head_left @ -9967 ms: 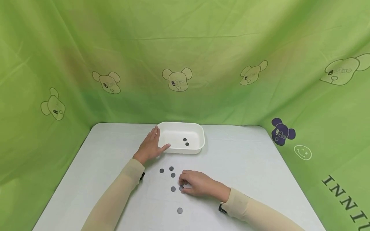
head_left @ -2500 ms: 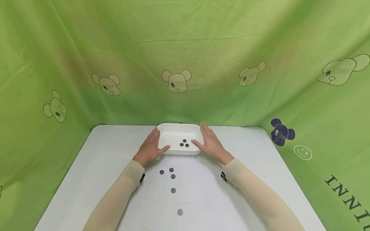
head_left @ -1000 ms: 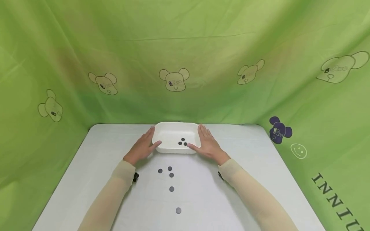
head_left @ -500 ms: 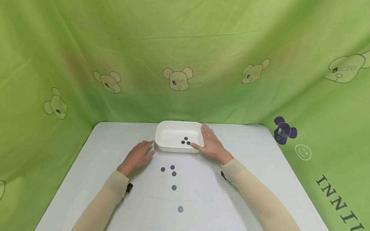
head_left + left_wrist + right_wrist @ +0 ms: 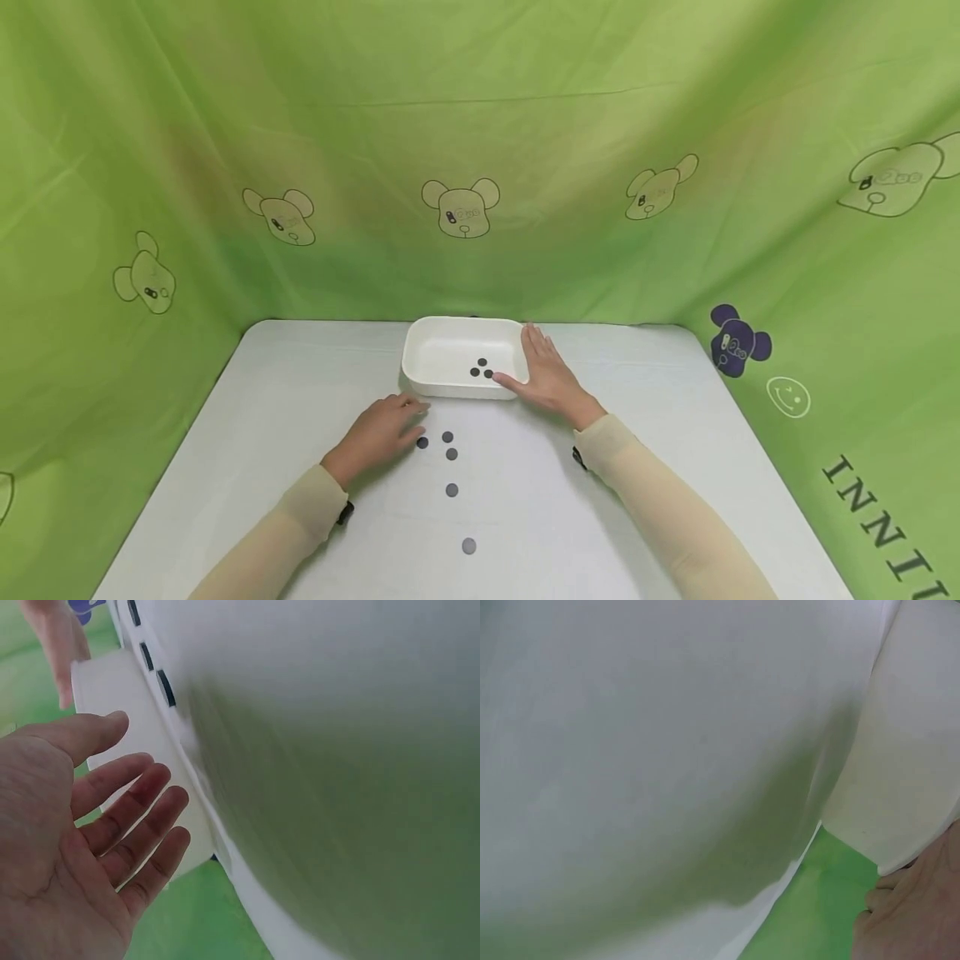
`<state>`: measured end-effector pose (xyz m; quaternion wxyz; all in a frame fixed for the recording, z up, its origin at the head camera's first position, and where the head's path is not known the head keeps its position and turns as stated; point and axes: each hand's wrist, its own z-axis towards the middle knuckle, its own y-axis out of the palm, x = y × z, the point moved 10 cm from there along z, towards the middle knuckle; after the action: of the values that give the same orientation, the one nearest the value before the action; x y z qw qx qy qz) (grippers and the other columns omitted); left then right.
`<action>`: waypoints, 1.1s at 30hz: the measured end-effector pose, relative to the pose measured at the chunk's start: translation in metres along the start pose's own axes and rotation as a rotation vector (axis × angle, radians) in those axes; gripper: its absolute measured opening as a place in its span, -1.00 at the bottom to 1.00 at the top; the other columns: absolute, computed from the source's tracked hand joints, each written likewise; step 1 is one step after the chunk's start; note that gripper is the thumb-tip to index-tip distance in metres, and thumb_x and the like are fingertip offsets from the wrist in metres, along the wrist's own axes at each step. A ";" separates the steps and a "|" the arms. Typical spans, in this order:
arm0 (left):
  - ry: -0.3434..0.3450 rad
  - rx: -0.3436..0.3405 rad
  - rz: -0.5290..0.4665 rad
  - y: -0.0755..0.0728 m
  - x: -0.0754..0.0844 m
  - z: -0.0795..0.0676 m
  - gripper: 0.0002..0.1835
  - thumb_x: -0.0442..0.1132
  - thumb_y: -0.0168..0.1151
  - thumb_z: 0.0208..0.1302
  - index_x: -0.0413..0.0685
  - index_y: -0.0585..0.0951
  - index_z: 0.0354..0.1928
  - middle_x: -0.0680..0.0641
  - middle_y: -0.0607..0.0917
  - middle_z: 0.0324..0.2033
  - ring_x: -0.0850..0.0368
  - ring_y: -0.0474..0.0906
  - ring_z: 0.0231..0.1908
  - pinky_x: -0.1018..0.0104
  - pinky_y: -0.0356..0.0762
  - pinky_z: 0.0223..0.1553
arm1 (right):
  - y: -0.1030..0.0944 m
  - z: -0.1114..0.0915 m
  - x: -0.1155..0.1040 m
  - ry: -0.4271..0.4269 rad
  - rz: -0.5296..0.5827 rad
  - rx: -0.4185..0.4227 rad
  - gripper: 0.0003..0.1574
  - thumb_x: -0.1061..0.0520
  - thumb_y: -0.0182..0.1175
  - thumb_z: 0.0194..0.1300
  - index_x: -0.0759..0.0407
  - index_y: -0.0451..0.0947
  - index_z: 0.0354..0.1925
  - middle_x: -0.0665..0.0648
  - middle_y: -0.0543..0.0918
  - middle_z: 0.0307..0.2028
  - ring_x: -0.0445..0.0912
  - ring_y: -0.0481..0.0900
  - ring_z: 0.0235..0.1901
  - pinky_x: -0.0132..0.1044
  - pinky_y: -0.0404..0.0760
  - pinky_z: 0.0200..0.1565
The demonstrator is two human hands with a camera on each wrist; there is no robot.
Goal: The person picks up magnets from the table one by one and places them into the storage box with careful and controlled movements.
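Observation:
A white rectangular tray (image 5: 461, 390) stands near the table's back edge, with three dark round discs (image 5: 475, 372) inside it. Several similar flat grey discs (image 5: 452, 490) lie loose on the table in front. My left hand (image 5: 378, 435) hovers just left of these, its thumb tip close to the leftmost disc (image 5: 422, 442); whether they touch I cannot tell. In the left wrist view its palm and loosely bent fingers (image 5: 150, 817) hold nothing. My right hand (image 5: 553, 377) rests against the tray's right end, fingers straight along the outside, thumb over the rim.
A white cloth-covered table (image 5: 630, 500) carries everything. Green curtains (image 5: 360, 275) printed with bear heads enclose it at the back and both sides. One paler disc (image 5: 468, 546) lies nearest the front.
My left hand has let go of the tray's left end and come forward and right to the loose discs. Earlier, a third disc got into the tray. My right hand stays at the tray.

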<state>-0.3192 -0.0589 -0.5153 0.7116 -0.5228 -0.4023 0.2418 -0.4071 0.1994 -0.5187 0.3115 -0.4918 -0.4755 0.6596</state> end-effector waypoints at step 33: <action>0.049 -0.055 0.054 0.016 0.010 -0.002 -0.78 -0.12 0.57 0.32 0.09 0.79 -0.04 0.14 0.72 -0.17 0.13 0.60 -0.14 0.12 0.60 0.02 | 0.003 0.002 0.005 -0.015 0.038 0.024 0.55 -0.71 -0.04 0.41 0.40 -0.32 0.69 0.40 -0.24 0.71 0.24 -0.26 0.70 0.08 -0.23 0.67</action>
<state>-0.3109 -0.0467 -0.5268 0.6998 -0.5586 -0.3770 0.2369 -0.4105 0.2021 -0.5228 0.3009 -0.4920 -0.4606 0.6748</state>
